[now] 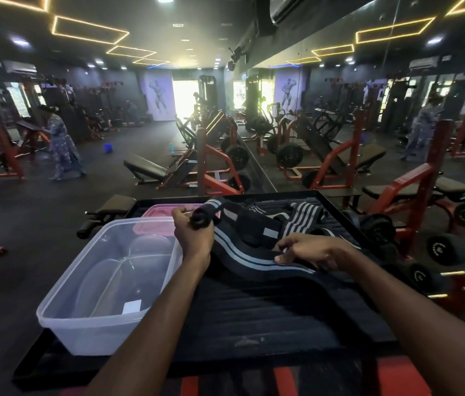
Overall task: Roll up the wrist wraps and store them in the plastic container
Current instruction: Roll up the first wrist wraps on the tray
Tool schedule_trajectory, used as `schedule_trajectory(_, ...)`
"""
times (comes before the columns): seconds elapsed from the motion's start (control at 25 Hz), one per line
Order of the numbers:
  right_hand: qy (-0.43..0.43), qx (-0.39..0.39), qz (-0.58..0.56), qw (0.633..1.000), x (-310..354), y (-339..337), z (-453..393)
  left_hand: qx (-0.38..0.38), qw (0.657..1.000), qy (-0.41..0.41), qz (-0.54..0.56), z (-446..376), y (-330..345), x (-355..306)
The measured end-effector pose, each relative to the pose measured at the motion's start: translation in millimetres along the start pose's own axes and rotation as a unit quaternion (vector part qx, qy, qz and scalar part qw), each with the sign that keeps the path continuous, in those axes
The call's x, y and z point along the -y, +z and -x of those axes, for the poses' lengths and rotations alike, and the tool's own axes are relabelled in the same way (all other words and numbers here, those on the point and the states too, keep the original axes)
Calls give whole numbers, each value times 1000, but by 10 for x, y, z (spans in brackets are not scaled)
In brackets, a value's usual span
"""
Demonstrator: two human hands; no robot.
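left hand [191, 234]: raised, fingers curled round rolled end of wrap [242, 254] | right hand [310, 250]: low, pinching wrap's flat tail | wrap: over black tray [268, 315] | container [105, 284]: left, beside tray, lid [155, 214] behind

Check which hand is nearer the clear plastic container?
Left. The left hand grips the rolled wrap end right beside the clear plastic container's far right rim; the right hand pinches the striped wrap farther right.

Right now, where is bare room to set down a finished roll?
The clear plastic container holds nothing. The black ribbed platform lies bare nearer than the striped wrap. The far side is crowded with loose wrist wraps and the pink lid.
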State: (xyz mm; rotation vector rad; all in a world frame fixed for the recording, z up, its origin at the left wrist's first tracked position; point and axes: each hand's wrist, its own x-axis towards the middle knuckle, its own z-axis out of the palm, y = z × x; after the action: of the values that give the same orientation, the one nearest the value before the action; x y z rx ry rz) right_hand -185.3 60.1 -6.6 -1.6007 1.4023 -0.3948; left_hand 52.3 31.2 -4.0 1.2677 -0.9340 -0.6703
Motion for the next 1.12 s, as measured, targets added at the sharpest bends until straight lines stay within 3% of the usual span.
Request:
schedule_trajectory(0.08, 1, 7, 123, 992, -18, -45, 28, 2, 997, 78, -19, 37, -62, 32)
schedule_trajectory(0.16, -4, 15, 197, 980, -76, -39, 61, 8, 975, 184, -127, 48, -88, 121)
schedule_trajectory(0.24, -3, 28, 210, 977, -172, -30, 60, 17, 901, 287, -324, 78, -109, 170)
schedule_trajectory(0.32, 12, 50, 194, 980, -274, -62, 69, 68, 782, 361, -503, 127, -131, 158)
schedule_trajectory(0.36, 24, 69, 190, 979, -313, -88, 76, 115, 736, 356, -564, 165, -132, 139)
schedule_trajectory(0.48, 71, 106, 183, 975, -368, -143, 97, 253, 641, 247, -681, 256, -141, 47)
schedule_trajectory(0.6, 93, 86, 202, 971, -312, -202, 118, 328, 586, 191, -716, 291, -122, -26)
schedule_trajectory(0.68, 95, 55, 194, 975, -257, -248, 137, 339, 583, 196, -712, 293, -94, -70)
schedule_trajectory(0.8, 82, -19, 166, 982, -190, -361, 129, 349, 639, 216, -650, 304, 14, -149)
schedule_trajectory(0.88, 23, -186, 189, 964, -192, -475, 19, 355, 673, 226, -608, 314, 120, -189)
schedule_trajectory(0.96, -6, -374, 231, 898, -239, -630, -118, 357, 689, 234, -586, 330, 257, -203)
schedule_trajectory(1.0, 15, -416, 244, 876, -307, -698, -194, 355, 693, 238, -581, 343, 332, -208)
schedule_trajectory(1.04, 54, -416, 251, 872, -383, -745, -257, 353, 694, 243, -578, 358, 415, -210)
schedule_trajectory(1.12, 154, -330, 221, 905, -549, -777, -381, 356, 705, 243, -563, 380, 586, -199)
